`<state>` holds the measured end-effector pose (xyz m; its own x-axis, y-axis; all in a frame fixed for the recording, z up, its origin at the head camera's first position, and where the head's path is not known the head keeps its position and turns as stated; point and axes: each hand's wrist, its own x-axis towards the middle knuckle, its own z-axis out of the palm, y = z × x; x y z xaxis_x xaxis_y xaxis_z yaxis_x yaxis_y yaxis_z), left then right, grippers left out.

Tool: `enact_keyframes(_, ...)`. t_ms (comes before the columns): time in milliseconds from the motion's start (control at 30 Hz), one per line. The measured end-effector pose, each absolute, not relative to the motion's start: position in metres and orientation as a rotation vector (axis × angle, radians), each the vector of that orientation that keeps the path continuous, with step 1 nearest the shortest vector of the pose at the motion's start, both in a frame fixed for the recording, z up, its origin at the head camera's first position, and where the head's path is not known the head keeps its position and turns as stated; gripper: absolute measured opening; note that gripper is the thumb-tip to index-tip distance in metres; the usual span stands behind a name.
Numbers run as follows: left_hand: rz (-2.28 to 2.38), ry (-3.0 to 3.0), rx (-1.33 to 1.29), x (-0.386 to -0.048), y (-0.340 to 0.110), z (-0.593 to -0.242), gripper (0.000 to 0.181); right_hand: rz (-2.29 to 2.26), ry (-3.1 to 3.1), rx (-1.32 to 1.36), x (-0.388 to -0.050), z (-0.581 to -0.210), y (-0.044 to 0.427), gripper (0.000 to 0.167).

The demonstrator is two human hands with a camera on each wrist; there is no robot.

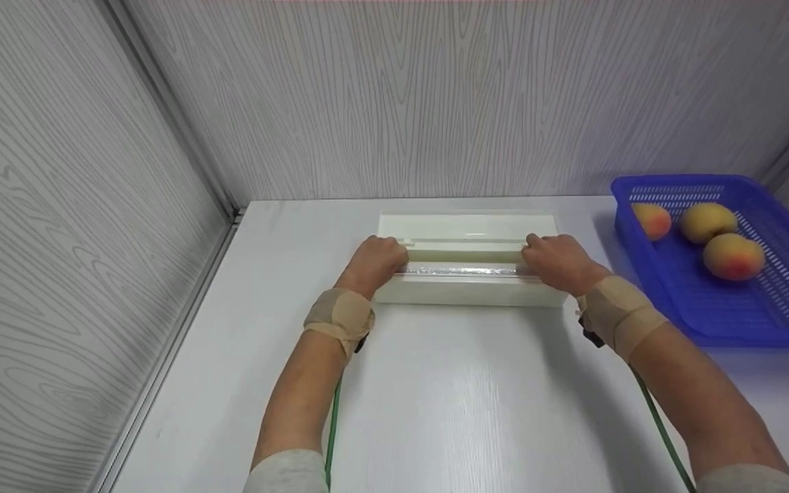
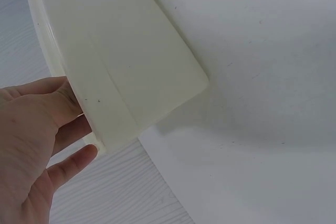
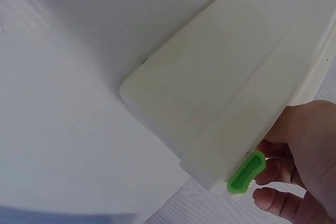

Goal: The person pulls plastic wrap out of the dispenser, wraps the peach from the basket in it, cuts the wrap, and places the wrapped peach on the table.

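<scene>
A long white cling film dispenser box (image 1: 470, 293) stands near the back of the table, its lid (image 1: 466, 224) raised at the rear. Along its opening runs a shiny clear strip (image 1: 459, 271) that looks like film. My left hand (image 1: 377, 260) grips the box's left end, its fingers curled at the rim; the left wrist view shows the thumb and fingers (image 2: 68, 108) partly behind the wall. At the other end my right hand (image 1: 559, 262) holds the rim likewise. Beside its fingers sits a green slider piece (image 3: 246, 172). What the hidden fingertips touch cannot be seen.
On the right a blue plastic basket (image 1: 692, 322) holds several peaches (image 1: 733, 257). Grey wood-grain panels (image 1: 401, 96) close off the back and left of the white table (image 1: 435, 404). Green cords (image 1: 333, 431) run along both forearms.
</scene>
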<state>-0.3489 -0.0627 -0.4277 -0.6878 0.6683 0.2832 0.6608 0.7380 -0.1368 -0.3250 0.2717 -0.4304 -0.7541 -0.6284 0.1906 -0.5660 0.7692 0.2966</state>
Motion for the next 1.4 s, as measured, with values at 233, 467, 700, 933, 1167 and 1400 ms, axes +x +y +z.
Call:
enact_keyframes(233, 0.038, -2.635, -1.037, -0.349, -0.062, -0.427, 0.008, -0.253, -2.719, 0.866, -0.323, -0.426, 0.277, 0.007)
enact_keyframes(467, 0.031, -2.680, -1.028, -0.350, -0.061, -0.428, 0.009, -0.051, -2.805, 0.790, -0.324, -0.422, 0.279, 0.011)
enact_keyframes(700, 0.072, -2.667, -1.020, -0.352, -0.062, -0.433, 0.009, 0.429, -2.809, 0.785, -0.327, -0.428, 0.283, 0.017)
enact_keyframes(933, 0.122, -2.615, -1.033, -0.352, -0.062, -0.434, 0.011, 0.581, -2.859, 0.724, -0.328, -0.429, 0.284, 0.010)
enact_keyframes(1167, 0.157, -2.529, -1.035, -0.353, -0.065, -0.439, 0.009, 0.552, -2.872, 0.757, -0.327, -0.428, 0.282, 0.006)
enact_keyframes(1400, 0.045, -2.485, -0.966, -0.355, -0.068, -0.442, 0.007, 0.566, -2.839, 0.713, -0.325, -0.430, 0.282, 0.011)
